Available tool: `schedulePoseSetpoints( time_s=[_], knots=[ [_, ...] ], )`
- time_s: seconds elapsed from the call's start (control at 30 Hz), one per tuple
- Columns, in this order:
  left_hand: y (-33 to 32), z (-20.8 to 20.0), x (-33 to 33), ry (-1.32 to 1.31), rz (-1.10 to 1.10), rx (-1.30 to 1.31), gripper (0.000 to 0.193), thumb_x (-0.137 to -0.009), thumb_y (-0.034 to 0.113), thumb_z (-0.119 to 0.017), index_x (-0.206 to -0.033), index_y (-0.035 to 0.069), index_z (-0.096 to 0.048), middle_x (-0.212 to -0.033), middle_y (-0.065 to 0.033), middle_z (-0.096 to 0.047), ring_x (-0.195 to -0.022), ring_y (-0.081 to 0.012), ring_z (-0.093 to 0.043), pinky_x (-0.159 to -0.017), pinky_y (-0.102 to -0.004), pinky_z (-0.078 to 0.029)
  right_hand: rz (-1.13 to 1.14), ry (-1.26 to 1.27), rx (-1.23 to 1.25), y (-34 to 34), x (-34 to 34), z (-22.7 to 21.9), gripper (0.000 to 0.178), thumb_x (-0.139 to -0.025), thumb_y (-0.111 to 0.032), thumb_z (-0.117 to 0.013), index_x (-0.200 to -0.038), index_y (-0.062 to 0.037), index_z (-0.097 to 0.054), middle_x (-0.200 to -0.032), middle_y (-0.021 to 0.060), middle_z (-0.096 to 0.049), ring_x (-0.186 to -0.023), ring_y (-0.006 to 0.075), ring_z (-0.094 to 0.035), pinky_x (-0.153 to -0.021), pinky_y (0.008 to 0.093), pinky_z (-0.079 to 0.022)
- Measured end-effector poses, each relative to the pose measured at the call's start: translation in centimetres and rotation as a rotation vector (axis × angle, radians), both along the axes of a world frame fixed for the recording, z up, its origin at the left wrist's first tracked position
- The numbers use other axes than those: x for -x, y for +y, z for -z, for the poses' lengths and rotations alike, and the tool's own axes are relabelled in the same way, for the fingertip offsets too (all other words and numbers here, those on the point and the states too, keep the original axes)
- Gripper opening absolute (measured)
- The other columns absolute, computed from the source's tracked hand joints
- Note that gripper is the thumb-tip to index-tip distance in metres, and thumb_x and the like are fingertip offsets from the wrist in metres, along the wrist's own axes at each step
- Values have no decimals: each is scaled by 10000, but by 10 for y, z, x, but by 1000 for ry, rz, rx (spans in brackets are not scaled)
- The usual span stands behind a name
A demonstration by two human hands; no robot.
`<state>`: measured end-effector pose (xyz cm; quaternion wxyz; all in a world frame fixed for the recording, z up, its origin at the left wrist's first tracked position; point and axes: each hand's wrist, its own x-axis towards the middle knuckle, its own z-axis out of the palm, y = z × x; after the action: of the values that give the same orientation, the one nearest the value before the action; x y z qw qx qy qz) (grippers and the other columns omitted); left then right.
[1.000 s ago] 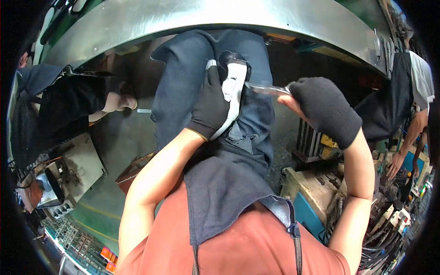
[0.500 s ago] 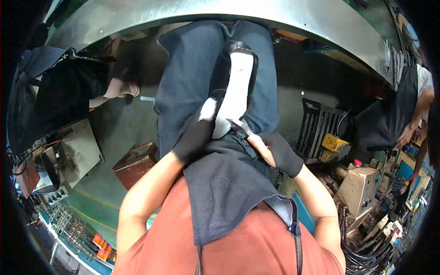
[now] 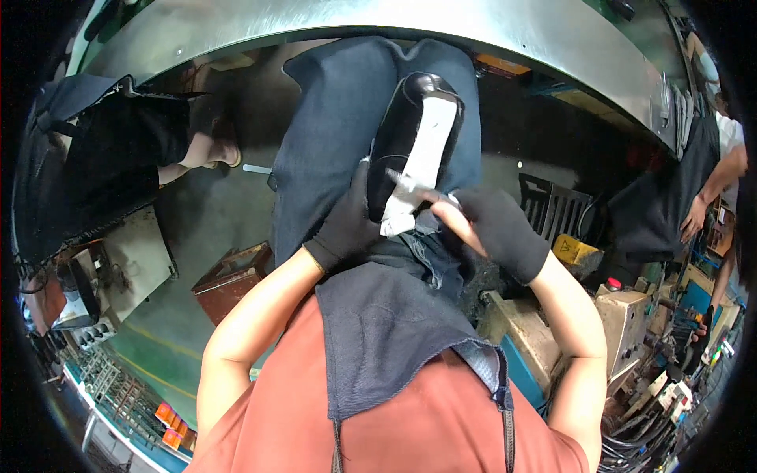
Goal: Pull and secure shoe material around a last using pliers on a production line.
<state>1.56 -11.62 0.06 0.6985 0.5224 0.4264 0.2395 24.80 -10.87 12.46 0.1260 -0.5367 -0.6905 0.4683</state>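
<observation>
Now clasping a metal tool [image 3: 408, 183] in the right hand [image 3: 502, 229], across the white strip [image 3: 433, 140] of a black shoe [image 3: 393, 139] pointing lengthwise away and rightward on the lap [image 3: 327, 150]; gripping the shoe's left side with the left hand [image 3: 348, 217].

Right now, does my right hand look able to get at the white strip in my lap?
Probably yes: your right hand is beside the white strip, with your left hand off to the other side. The tool in your right hand might hamper a grasp.
</observation>
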Motion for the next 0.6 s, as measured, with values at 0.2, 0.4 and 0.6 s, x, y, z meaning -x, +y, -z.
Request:
schedulePoseSetpoints(
  time_s=[0.2, 0.4, 0.6],
  knots=[
    [-3, -27, 2, 299, 15, -351, 1121, -731, 340, -846, -1473, -44, -98, -1345, -247, -493, -1211, -311, -548, -1013, -392, -450, -398, 120, -490, -17, 20, -20, 451, -906, -474, -600, -778, -42, -588, -777, 145, -622, -690, 324, -645, -607, 443, -499],
    [-10, -59, -1, 412, 50, -474, 1135, -737, 414, -835, -1473, -82, -127, -1351, -268, -484, -1267, -344, -506, -1011, -394, -445, -297, -96, -261, -27, 29, -28, 435, -882, -493, -619, -752, -78, -629, -717, 154, -618, -664, 340, -643, -563, 409, -493],
    [-11, -19, 0, 264, -24, -189, 1122, -739, 418, -830, -1495, -48, -143, -1448, -297, -380, -1339, -354, -428, -1093, -402, -364, -228, -278, -285, -35, 12, 22, 437, -901, -466, -602, -748, -57, -613, -701, 173, -614, -667, 339, -624, -599, 417, -507]
  ],
)
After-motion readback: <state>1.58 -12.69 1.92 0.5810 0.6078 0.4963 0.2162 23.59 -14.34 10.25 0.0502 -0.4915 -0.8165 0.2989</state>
